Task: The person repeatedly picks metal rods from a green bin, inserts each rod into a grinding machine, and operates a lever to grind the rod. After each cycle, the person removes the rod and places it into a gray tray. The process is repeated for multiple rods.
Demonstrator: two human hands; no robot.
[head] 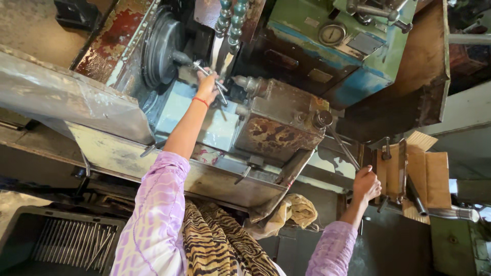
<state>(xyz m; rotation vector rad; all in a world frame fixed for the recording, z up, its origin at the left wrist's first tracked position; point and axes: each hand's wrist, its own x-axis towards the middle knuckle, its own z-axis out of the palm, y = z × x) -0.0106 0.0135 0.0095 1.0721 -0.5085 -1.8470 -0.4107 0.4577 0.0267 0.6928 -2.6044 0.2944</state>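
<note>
My left hand (pixel 207 86) reaches into the machine and grips a thin metal rod (pixel 221 87) next to the round dark chuck (pixel 162 46). A red thread band circles that wrist. My right hand (pixel 366 185) is closed around the end of a long metal lever (pixel 341 145) that runs up to a rusty housing (pixel 279 120). Both arms wear purple patterned sleeves.
A dark bin (pixel 30 240) at lower left holds several thin metal rods. A green and blue machine body with a round gauge (pixel 332 33) sits above. Cardboard pieces (pixel 427 174) and a steel pipe lie at right. A crumpled cloth (pixel 291 212) hangs below the machine bed.
</note>
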